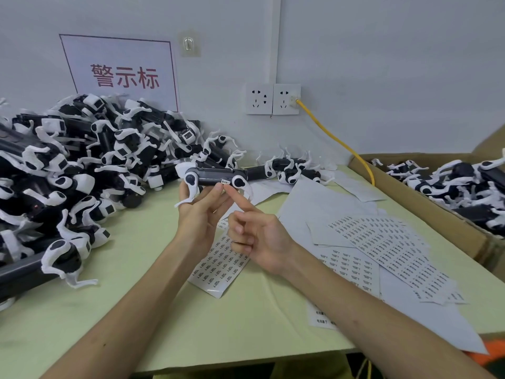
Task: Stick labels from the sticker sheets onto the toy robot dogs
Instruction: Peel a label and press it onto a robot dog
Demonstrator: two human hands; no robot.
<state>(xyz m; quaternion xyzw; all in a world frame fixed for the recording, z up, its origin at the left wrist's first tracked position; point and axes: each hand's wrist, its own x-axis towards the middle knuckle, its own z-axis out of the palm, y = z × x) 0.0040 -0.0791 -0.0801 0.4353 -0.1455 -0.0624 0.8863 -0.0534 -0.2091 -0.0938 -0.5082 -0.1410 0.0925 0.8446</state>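
Seen from the head camera, the left hand (199,214) is holding one toy robot dog (213,176) up over the matte, pale green table (136,310). Its fingers and thumb are curling round the dog's front end from below. The dog is lying level, a long glossy black plastic body with rounded white hip joints and thin, curved white legs. A small white rectangular label (225,181) is sitting on the body's lower edge, beside the rear joint. The right hand (259,236) is pointing its straight index finger (232,194) up at that label, with the tip touching it and the other fingers folding into the palm.

Left of the held dog, a tangled pile of dogs (82,165) is lying heaped against the wall. Directly below the held dog, a narrow sticker sheet (218,263) is lying flat under both wrists, printed with rows of tiny labels. Below and right of the held dog, more sticker sheets (388,247) are fanning out over plain grey-white backing paper (314,203). Further right, a brown cardboard box (410,192) is holding more dogs. Above and right of the held dog, a yellow cable (336,140) is running down from the square white wall sockets (273,99).
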